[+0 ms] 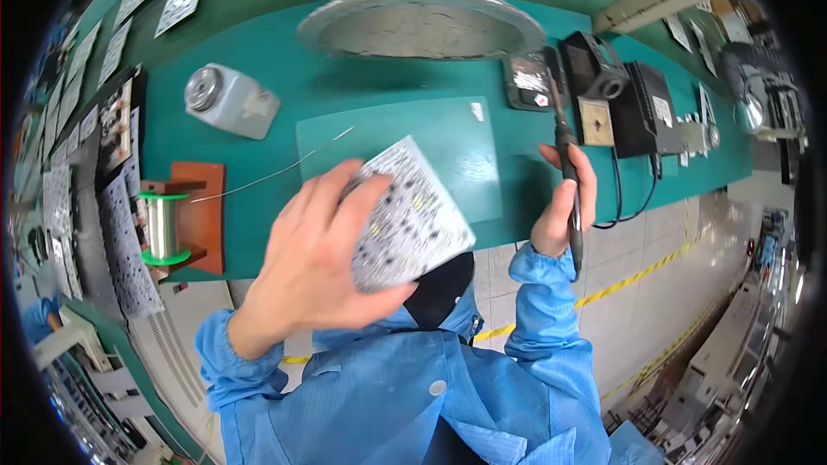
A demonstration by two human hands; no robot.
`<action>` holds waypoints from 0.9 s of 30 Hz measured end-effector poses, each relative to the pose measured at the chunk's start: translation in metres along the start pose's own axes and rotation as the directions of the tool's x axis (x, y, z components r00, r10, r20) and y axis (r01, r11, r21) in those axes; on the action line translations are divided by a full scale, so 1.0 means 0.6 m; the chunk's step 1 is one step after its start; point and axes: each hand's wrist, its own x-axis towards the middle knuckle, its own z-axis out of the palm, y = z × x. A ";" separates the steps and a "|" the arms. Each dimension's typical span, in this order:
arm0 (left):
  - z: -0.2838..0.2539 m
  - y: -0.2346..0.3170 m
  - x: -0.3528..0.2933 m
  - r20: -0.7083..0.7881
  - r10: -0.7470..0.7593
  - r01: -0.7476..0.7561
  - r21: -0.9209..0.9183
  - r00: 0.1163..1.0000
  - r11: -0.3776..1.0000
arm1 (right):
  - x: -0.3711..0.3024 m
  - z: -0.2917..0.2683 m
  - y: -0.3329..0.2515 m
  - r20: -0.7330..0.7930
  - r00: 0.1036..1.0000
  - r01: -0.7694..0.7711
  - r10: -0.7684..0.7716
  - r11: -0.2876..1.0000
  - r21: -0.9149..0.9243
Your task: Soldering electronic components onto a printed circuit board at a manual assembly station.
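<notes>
My left hand [314,250] grips a pale circuit board [413,220] by its left side, fingers over the top edge and thumb along the lower edge. The board is tilted, its face dotted with small dark and yellow parts. In my right hand [564,202] is a dark soldering iron [567,155], its tip pointing up and away, apart from the board. A solder spool [162,228] with green flanges stands on a brown holder [200,207] at the left. From it a thin solder wire [284,169] runs up over a translucent mat [392,120] beyond the board.
A grey dispenser bottle [233,102] stands at the back left. A large metal fume hood [422,9] hangs over the far side. At the right are an iron holder [594,69], a sponge tray [595,122] and a black box [648,108] with a cable [622,202].
</notes>
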 end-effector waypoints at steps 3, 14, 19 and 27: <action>0.053 0.003 0.047 -0.060 -0.042 0.052 0.175 0.997 0.983 | 0.001 -0.010 0.004 -0.014 1.000 -0.011 0.011 0.999 -0.033; 0.096 0.039 0.028 -0.353 0.153 -0.194 -0.083 0.923 0.978 | -0.056 -0.005 -0.038 0.151 0.982 0.068 -0.109 0.965 0.252; 0.145 0.088 0.003 -0.015 -0.055 0.016 -0.851 0.998 0.524 | -0.133 0.070 -0.111 -0.002 0.992 0.112 -0.125 0.888 0.446; 0.141 0.084 -0.024 -0.005 -0.350 0.100 -0.955 0.937 0.280 | -0.093 0.061 -0.097 0.342 0.840 0.345 -0.422 0.901 0.264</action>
